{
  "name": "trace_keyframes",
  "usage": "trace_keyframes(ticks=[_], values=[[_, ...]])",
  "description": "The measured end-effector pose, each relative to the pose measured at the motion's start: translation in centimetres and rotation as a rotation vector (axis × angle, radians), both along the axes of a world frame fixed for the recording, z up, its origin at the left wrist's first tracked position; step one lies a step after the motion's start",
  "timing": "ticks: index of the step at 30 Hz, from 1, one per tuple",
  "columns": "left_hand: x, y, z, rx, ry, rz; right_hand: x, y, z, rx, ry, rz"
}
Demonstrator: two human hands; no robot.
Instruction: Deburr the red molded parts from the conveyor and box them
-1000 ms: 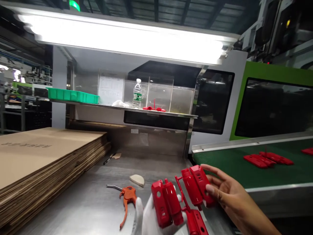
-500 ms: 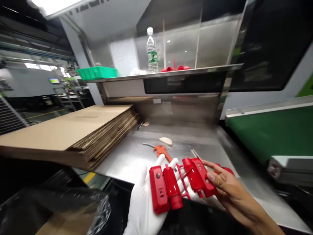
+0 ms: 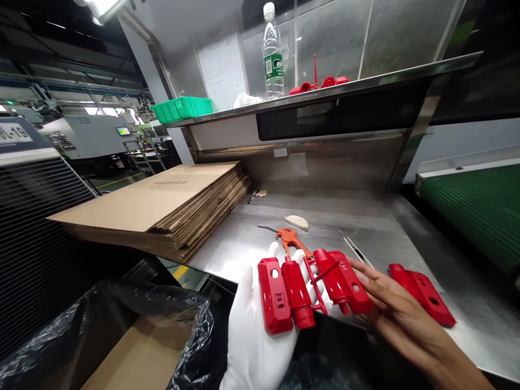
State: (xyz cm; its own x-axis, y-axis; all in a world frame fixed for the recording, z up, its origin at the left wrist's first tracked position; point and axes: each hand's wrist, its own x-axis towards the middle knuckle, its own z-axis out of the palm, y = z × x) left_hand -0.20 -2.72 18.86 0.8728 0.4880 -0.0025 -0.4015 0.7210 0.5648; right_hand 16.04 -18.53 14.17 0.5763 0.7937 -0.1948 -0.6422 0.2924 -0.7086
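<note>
A glossy red plastic moulding [image 3: 299, 292] has two housing halves joined by a thin runner in the middle. My left hand [image 3: 254, 325], in a white glove, supports its left half on the palm, with fingertips showing behind it. My bare right hand [image 3: 394, 300] grips the right half at its outer edge, thumb on top and the other fingers partly hidden. Just beyond lies an orange air blow gun [image 3: 289, 238] with a bent metal nozzle. Metal tweezers [image 3: 355, 248] rest past my right fingers. Another red plastic piece [image 3: 424, 297] lies on the metal bench, right of my right hand.
Stacked flat cardboard [image 3: 174, 197] covers the bench's left side. A black-lined bin [image 3: 195, 325] stands below. The shelf [image 3: 365, 84] holds a water bottle [image 3: 273, 59], green tray [image 3: 182, 109] and red parts [image 3: 320, 85]. A cream curved piece [image 3: 297, 222] lies behind the blow gun. Right: green conveyor [image 3: 479, 211].
The view has shifted, so bench and shelf items sit differently in the picture. More of the loose red piece on the right now shows. Both hands keep the moulding in nearly the same pose.
</note>
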Motion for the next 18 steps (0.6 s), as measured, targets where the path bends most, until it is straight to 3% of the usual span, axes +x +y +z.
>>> trace_keyframes(ticks=[8, 13, 18], values=[[-0.9, 0.5, -1.4, -0.11, -0.129, -0.201, -1.0, -0.2, 0.0, 0.104, -0.182, 0.036], [-1.6, 1.3, -2.6, -0.033, -0.091, -0.151, -1.3, 0.0, -1.2, 0.076, -0.263, -0.043], [-3.0, 1.6, -1.6, -0.002, 0.05, -0.052, -1.6, 0.3, -2.3, 0.023, -0.267, -0.079]])
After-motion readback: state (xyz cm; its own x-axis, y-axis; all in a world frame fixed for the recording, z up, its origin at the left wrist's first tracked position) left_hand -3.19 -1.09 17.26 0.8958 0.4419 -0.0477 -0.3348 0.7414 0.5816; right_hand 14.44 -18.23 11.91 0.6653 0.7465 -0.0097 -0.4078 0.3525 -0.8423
